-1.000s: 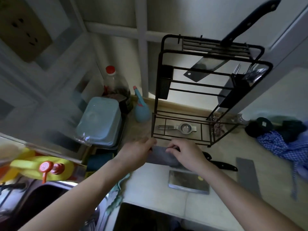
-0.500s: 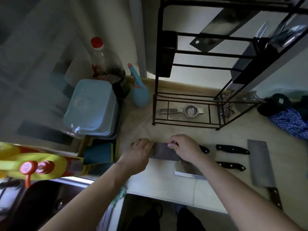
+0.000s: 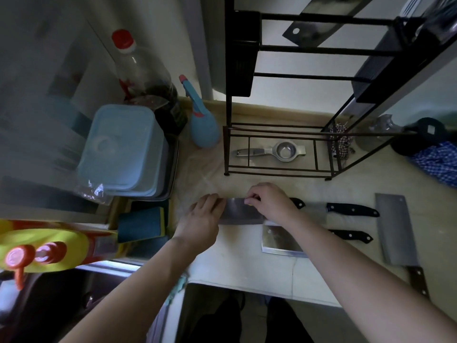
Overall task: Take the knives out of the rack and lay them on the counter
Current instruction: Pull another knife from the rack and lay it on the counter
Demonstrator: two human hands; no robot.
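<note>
A grey cleaver (image 3: 241,211) lies flat on the pale counter (image 3: 247,268) in front of the black wire rack (image 3: 284,134). My left hand (image 3: 201,217) presses on the blade's left end. My right hand (image 3: 268,203) pinches its top edge near the black handle. One dark cleaver (image 3: 311,28) still hangs in the rack's upper part. On the counter to the right lie a small black-handled knife (image 3: 351,209), a second cleaver (image 3: 280,241) with a black handle, and a large cleaver (image 3: 395,230).
A metal strainer (image 3: 272,151) lies inside the rack's base. Left of it stand a blue spray bottle (image 3: 201,122), a red-capped bottle (image 3: 141,75) and a blue lidded box (image 3: 121,149). A blue checked cloth (image 3: 437,159) lies at the right. A sink (image 3: 37,305) is at lower left.
The view has tilted down and closer to the counter. Both hands have stayed on the grey cleaver, which now rests flat on the counter a little farther from the rack.
</note>
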